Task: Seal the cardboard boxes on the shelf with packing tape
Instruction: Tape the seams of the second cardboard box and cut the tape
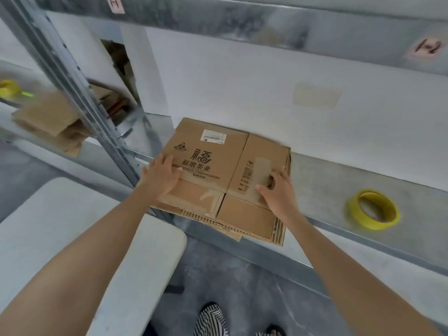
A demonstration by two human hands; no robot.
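Left hand (161,177), fingers straight, steadies the box (213,151) at the shelf's (327,185) front edge. Right hand (276,192) grips its right side.

A grey metal shelf (327,185) carries a flattened cardboard box stack (213,146) overhanging its front edge; at the stack's 3 o'clock, apart, lies a yellow tape roll (378,223)

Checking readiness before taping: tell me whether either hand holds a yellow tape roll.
No: left hand and right hand both touch the cardboard box; the yellow tape roll lies apart on the shelf.
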